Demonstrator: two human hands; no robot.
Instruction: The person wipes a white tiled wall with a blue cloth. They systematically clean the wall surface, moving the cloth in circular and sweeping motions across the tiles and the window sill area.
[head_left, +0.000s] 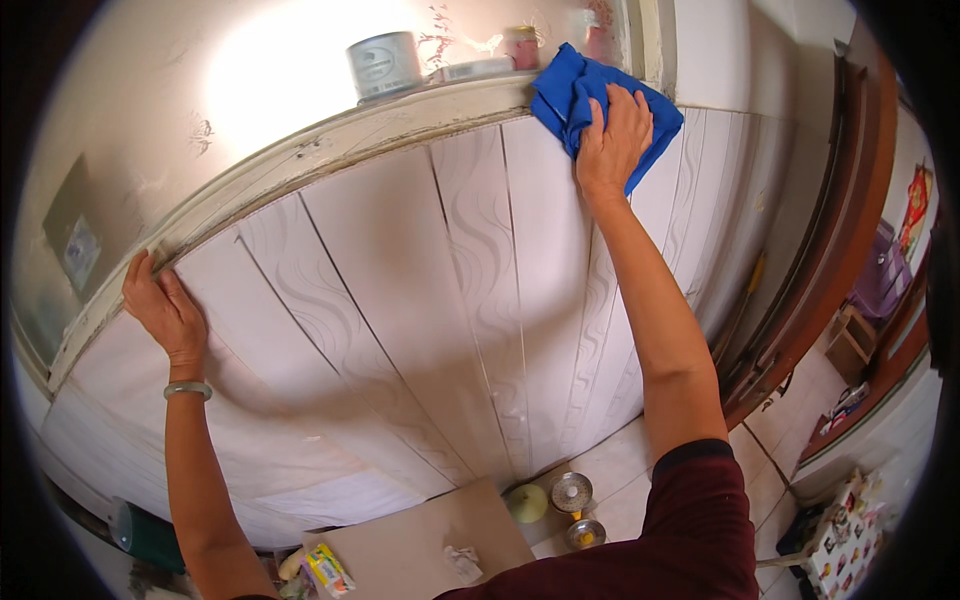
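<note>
A folded blue cloth (559, 94) lies under my right hand (616, 142), pressed against the right end of the painted window ledge (465, 109) and the wall panel below. The fingers spread over the cloth and hold it there. My left hand (169, 311) rests on the ledge's left end, its fingertips hooked over the edge, with no object seen in it. A round bangle circles that wrist. Between my arms stretches white wall panelling (390, 217) with grey wavy patterns and dark seams.
A tin (385, 66), a flat box (476, 69) and a red jar (522, 48) stand along the ledge before the bright window. Below are a table (420, 536) with a yellow packet (328, 568) and crumpled tissue (463, 562). A wooden door (832, 300) stands at right.
</note>
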